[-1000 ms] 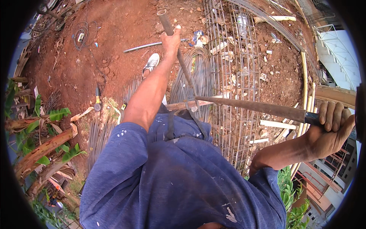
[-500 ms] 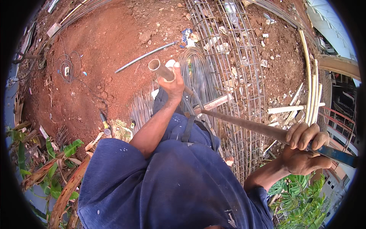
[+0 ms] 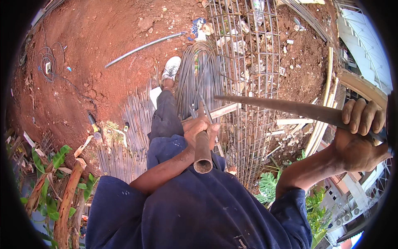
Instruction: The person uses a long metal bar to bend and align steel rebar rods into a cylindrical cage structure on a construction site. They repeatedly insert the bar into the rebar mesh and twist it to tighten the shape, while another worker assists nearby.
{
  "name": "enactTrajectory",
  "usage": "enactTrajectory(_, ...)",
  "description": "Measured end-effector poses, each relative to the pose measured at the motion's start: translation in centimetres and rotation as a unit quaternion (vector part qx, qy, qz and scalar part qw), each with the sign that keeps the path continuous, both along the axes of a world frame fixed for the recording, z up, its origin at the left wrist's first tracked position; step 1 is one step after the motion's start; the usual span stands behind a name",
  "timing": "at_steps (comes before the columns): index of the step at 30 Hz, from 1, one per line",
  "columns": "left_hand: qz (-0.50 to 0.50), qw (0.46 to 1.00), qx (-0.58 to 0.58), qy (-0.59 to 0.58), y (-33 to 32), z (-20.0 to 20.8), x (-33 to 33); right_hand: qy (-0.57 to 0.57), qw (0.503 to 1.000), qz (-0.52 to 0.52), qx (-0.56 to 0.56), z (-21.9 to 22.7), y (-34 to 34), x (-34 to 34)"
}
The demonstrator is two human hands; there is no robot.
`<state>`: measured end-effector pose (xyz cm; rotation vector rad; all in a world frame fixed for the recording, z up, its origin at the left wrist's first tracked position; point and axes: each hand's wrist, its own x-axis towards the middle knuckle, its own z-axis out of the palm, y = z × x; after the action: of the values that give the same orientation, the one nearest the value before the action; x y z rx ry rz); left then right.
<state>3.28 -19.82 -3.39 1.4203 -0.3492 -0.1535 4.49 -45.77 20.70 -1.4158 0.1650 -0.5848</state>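
My left hand (image 3: 199,129) is closed round a rusty metal pipe (image 3: 202,153), close in front of my belly. The pipe's hollow end tilts up toward me. Beyond that hand, thin metal bars (image 3: 201,108) stand near a wooden plank (image 3: 226,111); how they meet the pipe is hidden. Out to the right, my right hand (image 3: 360,135) is raised and wrapped round a long brown metal bar (image 3: 286,106) with a blue part near the grip. The bar's far tip hangs over the rebar, apart from the left hand's pipe.
A bundle of bent rebar (image 3: 195,70) lies ahead beside a long rebar cage (image 3: 248,83). Straight rods (image 3: 134,120) lie left of my leg. An angle grinder (image 3: 94,126), a grey conduit (image 3: 143,49) and a coiled cable (image 3: 47,66) are on red soil. Pale poles (image 3: 327,112) lie right.
My left hand has swung the pipe down toward my body. My right hand has moved outward and up, and the long bar's tip has come away from the metal bars by the plank.
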Motion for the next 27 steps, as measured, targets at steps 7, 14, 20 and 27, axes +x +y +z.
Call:
enactTrajectory(7,0.05,0.998,-0.028,-0.039,-1.2,-0.9,-0.5,0.098,0.994,-0.044,0.035,-13.0,0.6,11.2)
enactTrajectory(14,0.073,0.996,-0.018,-0.037,2.1,-0.4,0.9,0.185,0.982,0.001,0.035,-22.0,3.2,21.2)
enactTrajectory(20,0.129,0.992,-0.013,-0.004,4.2,-0.9,1.5,0.182,0.982,0.037,0.028,-25.6,6.0,25.9)
enactTrajectory(27,0.169,0.985,0.011,-0.01,4.1,-1.4,1.9,0.238,0.971,-0.008,0.003,-28.7,9.4,30.2)
